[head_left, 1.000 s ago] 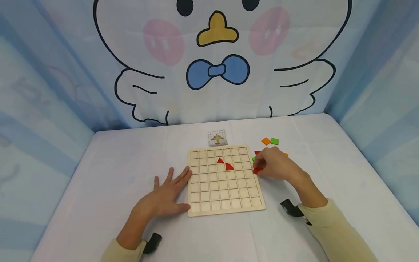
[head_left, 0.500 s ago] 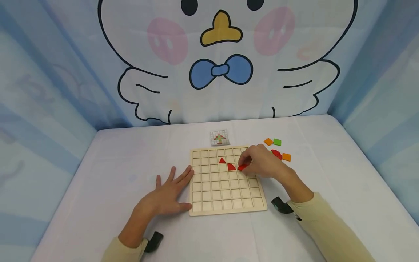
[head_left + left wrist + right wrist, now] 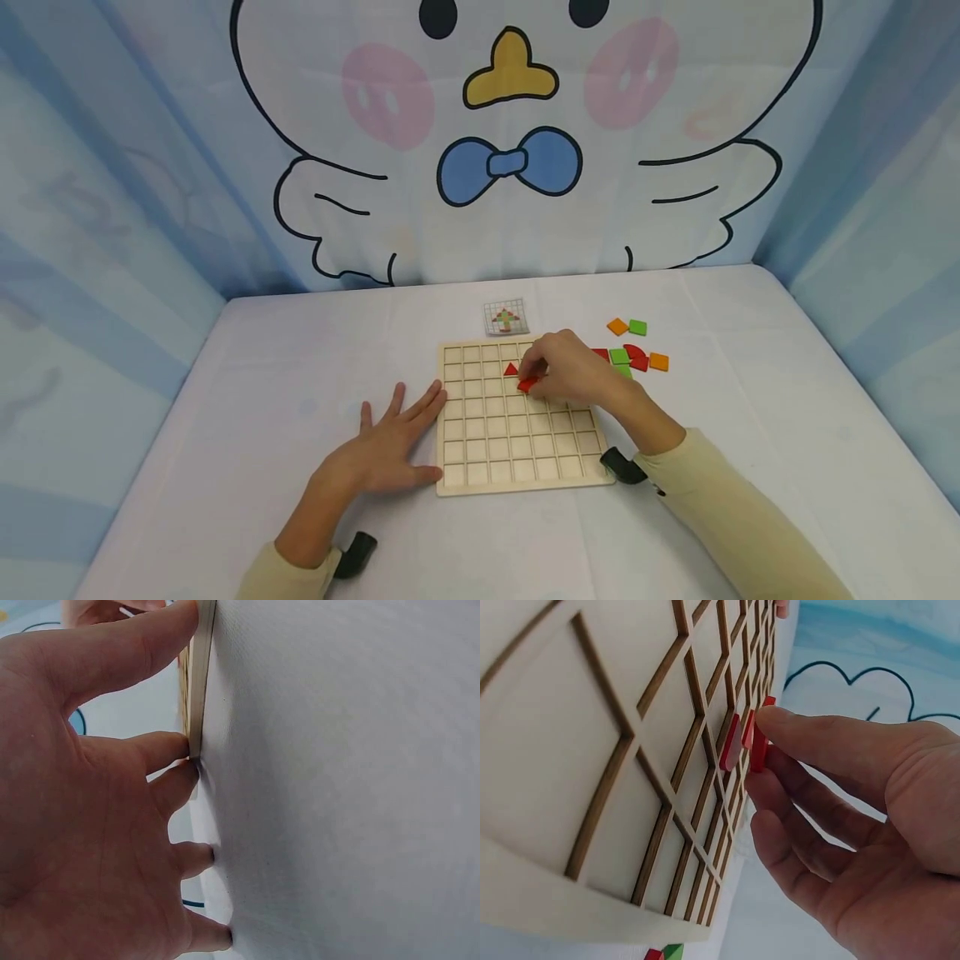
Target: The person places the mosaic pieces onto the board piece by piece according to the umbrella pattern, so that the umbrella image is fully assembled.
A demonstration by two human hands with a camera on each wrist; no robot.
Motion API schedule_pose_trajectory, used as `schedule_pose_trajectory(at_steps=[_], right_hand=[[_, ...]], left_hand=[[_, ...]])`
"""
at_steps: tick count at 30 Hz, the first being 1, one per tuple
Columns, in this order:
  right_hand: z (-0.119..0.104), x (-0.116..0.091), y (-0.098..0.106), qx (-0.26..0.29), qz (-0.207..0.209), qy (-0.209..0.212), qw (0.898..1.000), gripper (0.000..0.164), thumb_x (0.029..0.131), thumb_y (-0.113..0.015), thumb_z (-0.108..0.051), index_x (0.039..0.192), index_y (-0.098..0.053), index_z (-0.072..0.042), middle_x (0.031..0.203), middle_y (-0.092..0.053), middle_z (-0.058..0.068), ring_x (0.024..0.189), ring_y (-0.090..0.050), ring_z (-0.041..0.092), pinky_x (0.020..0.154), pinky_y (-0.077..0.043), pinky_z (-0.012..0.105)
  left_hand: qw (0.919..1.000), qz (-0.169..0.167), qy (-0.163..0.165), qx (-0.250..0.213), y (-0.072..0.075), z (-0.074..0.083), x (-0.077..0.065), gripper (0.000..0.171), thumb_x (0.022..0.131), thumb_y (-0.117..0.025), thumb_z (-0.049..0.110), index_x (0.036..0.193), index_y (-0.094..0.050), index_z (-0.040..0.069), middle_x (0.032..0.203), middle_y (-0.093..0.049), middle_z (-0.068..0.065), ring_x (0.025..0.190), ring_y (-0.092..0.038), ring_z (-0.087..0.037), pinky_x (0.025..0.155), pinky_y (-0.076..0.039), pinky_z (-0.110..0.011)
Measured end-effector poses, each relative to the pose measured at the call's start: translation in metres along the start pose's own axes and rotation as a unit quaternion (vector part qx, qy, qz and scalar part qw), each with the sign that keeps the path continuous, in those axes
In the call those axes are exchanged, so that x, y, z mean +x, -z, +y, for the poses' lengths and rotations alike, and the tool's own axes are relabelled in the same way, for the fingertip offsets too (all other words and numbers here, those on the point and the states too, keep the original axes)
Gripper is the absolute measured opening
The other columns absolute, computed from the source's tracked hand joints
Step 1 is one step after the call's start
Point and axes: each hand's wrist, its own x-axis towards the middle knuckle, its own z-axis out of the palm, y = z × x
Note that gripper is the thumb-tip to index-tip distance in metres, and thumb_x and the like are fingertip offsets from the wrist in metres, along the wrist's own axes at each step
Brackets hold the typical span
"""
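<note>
A pale wooden grid board point(image 3: 498, 451) lies on the white table. My left hand point(image 3: 384, 454) is spread flat at its left edge, fingers straight, with thumb and fingertips touching the rim. Over the upper middle of the board, my right hand point(image 3: 573, 367) pinches a thin red piece point(image 3: 760, 739) between thumb and fingers; its full outline is hidden. The right wrist view shows a red quarter-circle piece point(image 3: 731, 745) lying in the grid just beside it. A small red triangle point(image 3: 512, 369) sits in a cell left of my right fingertips.
Behind the board lies a small card point(image 3: 506, 317) printed with a coloured pattern on a grid. Right of the board are loose orange point(image 3: 658, 362), green point(image 3: 637, 327) and red pieces point(image 3: 634, 351), partly behind my right wrist. A printed cloth point(image 3: 510, 225) hangs behind the table.
My right hand has carried the red piece leftward from the loose pieces at the right, over the board to beside the triangle. My left hand stays at the board's left edge.
</note>
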Motion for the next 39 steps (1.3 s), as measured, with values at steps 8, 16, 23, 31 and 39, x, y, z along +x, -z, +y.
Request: schedule_pose_trajectory(at_steps=[8,16,23,31,39], right_hand=[[-0.01,0.014,-0.005,-0.006,-0.011,0.033,0.999,0.011,0.084,-0.085,-0.005,0.093,-0.082,-0.011,0.088,-0.076,-0.004,0.082,-0.066,0.009,0.078,-0.056,0.027],[-0.019,0.026,-0.009,-0.011,-0.022,0.062,0.998,0.013,0.081,-0.085,-0.001,0.09,-0.08,-0.009,0.087,-0.075,-0.002,0.078,-0.065,0.007,0.075,-0.056,0.025],[-0.02,0.034,-0.015,-0.012,-0.032,0.084,0.996,0.012,0.081,-0.085,0.0,0.089,-0.08,-0.009,0.087,-0.076,-0.002,0.079,-0.066,0.006,0.074,-0.056,0.022],[-0.023,0.036,-0.017,-0.012,-0.033,0.083,0.996,0.013,0.081,-0.083,0.002,0.088,-0.081,-0.008,0.089,-0.075,0.001,0.081,-0.067,0.011,0.074,-0.056,0.024],[-0.022,0.037,-0.021,-0.005,-0.04,0.086,0.995,0.014,0.081,-0.083,0.004,0.088,-0.08,-0.007,0.087,-0.076,0.001,0.077,-0.066,0.008,0.072,-0.056,0.022]], left_hand=[[1.0,-0.001,0.002,0.003,-0.001,0.0,0.0,0.098,0.09,-0.076,0.043,0.168,-0.02,0.025,0.176,-0.007,0.01,0.161,0.003,-0.045,0.115,0.002,-0.084],[1.0,-0.002,0.003,0.009,0.0,0.0,-0.001,0.098,0.091,-0.076,0.045,0.168,-0.02,0.025,0.177,-0.007,0.01,0.161,0.003,-0.046,0.115,0.001,-0.084],[0.9999,-0.005,0.006,0.008,0.001,0.001,-0.001,0.098,0.091,-0.076,0.044,0.168,-0.02,0.025,0.176,-0.007,0.01,0.161,0.003,-0.045,0.115,0.002,-0.083],[0.9999,-0.004,0.006,0.009,0.0,0.002,0.0,0.098,0.09,-0.076,0.044,0.168,-0.02,0.025,0.176,-0.007,0.01,0.161,0.003,-0.045,0.115,0.002,-0.084],[0.9999,-0.004,0.005,0.009,0.0,0.002,0.0,0.098,0.091,-0.076,0.044,0.168,-0.02,0.024,0.176,-0.008,0.01,0.161,0.003,-0.045,0.115,0.001,-0.084]])
